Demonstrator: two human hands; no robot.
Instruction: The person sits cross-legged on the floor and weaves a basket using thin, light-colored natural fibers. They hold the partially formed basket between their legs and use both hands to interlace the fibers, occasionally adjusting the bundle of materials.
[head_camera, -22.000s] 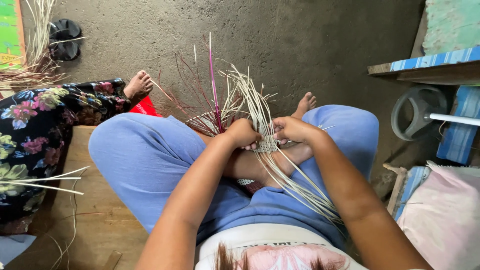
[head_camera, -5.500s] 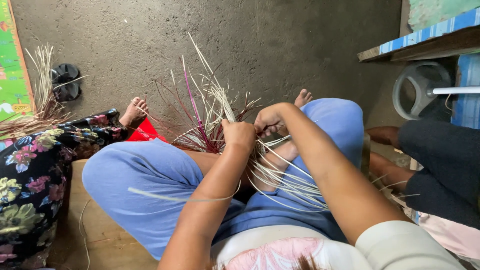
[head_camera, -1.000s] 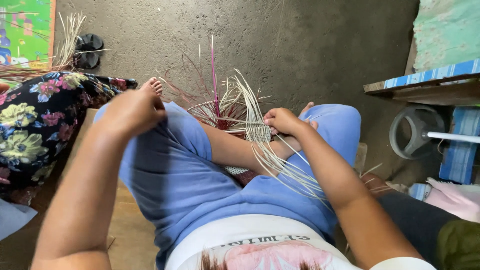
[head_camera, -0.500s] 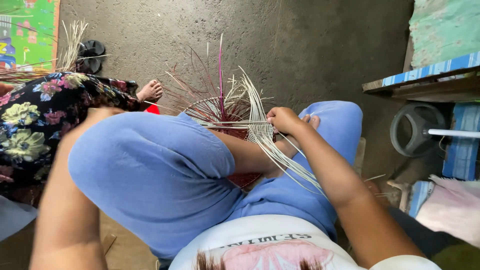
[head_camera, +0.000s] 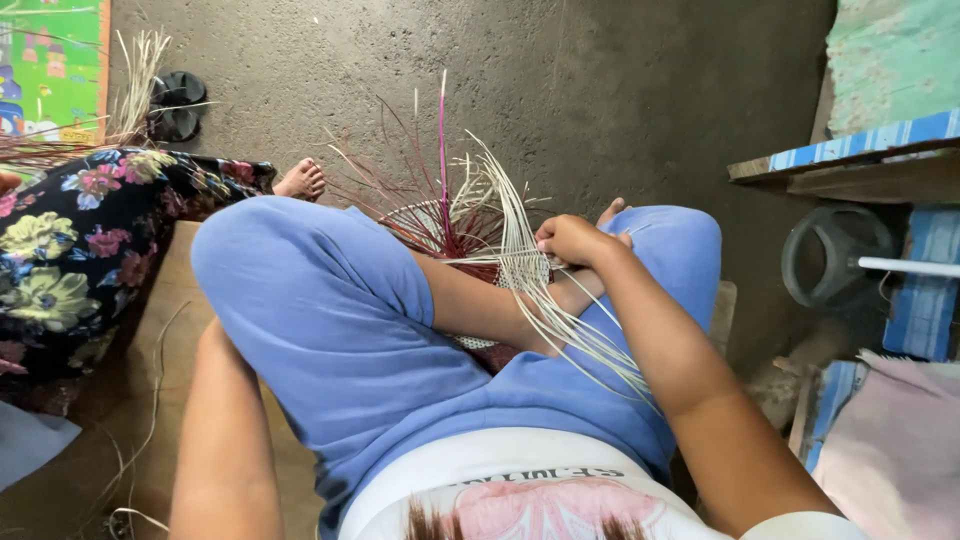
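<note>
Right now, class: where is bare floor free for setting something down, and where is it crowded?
Free: grey concrete floor between the black sandals and the blue-edged wooden shelf. Crowded: the lap, where the right hand holds the half-woven red-and-pale straw basket.

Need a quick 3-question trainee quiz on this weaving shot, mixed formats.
1. True or false: the right hand pinches pale strips at the basket.
2. Multiple choice: the left hand is A) on the basket, B) out of sight beyond the left knee, C) on the sandals.
3. Fill in: the tall upright strip is ____ coloured.

Key: 1 true; 2 B; 3 pink
</note>
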